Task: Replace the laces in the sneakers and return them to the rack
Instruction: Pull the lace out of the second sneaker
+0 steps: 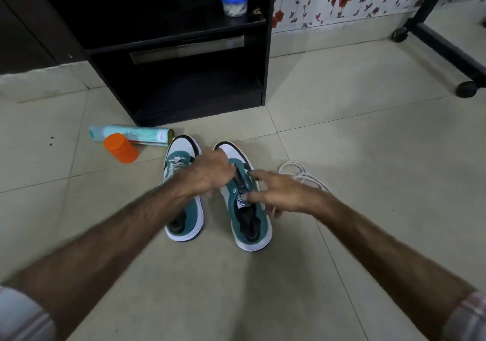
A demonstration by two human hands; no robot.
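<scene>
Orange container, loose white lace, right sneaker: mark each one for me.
Orange container (121, 148), head view, on its side wall.
Loose white lace (302, 174), head view, on its coiled strands.
Right sneaker (252, 235), head view, on its heel collar.

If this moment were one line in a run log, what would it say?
stage: relacing | left hand: on right sneaker | right hand: open over it | left sneaker: laced | white lace: on floor
</scene>
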